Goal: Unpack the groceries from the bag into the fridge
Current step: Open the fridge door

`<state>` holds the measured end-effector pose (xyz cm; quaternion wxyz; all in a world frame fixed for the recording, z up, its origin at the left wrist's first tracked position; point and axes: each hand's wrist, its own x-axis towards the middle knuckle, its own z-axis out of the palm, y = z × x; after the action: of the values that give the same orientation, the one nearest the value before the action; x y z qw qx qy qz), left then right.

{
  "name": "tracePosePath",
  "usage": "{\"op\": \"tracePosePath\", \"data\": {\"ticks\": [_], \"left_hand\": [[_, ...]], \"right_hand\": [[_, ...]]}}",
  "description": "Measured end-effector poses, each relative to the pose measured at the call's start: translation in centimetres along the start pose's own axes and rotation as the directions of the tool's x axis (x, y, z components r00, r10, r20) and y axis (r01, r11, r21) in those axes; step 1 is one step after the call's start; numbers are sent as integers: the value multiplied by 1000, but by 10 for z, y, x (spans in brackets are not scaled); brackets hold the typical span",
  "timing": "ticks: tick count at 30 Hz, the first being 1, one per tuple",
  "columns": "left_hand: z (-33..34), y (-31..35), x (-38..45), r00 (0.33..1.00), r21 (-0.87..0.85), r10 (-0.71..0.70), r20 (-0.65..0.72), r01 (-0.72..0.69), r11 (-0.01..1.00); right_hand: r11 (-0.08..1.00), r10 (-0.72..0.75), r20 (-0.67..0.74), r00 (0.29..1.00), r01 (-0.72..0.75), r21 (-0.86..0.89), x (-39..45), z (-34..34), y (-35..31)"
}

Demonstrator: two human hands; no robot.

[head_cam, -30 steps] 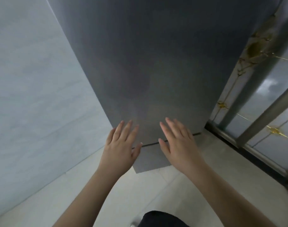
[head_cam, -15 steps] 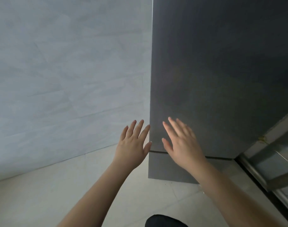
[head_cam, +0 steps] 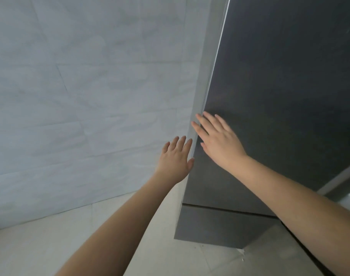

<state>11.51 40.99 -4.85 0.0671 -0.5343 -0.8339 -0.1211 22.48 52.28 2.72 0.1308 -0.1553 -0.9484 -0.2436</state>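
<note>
A tall dark grey fridge (head_cam: 279, 86) fills the right half of the view, its upper door shut above a lower door (head_cam: 220, 228). My right hand (head_cam: 218, 140) lies flat and open on the upper door, fingertips at its left edge. My left hand (head_cam: 177, 156) is open beside that same edge, thumb touching the fridge's corner, fingers against the pale side panel (head_cam: 202, 86). No bag and no groceries are in view.
A pale grey marbled wall (head_cam: 80, 96) stands to the left of the fridge. The floor (head_cam: 50, 251) is light tile. A grey frame strip (head_cam: 339, 180) shows at the far right behind my right forearm.
The view has swung left, so the fridge sits further right and its left side shows. Both hands moved up and left to the door's left edge.
</note>
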Motion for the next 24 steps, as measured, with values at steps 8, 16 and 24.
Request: {"op": "tracePosePath", "data": {"ticks": [8, 16, 24], "left_hand": [[3, 9, 36, 999, -150, -39, 29, 43, 988], [22, 36, 67, 979, -440, -197, 49, 198, 876], [20, 32, 90, 953, -526, -302, 25, 270, 807]], "right_hand": [[953, -48, -6, 999, 44, -299, 34, -24, 11], [870, -81, 67, 994, 103, -481, 60, -38, 38], [895, -118, -14, 993, 100, -434, 75, -32, 36]]}}
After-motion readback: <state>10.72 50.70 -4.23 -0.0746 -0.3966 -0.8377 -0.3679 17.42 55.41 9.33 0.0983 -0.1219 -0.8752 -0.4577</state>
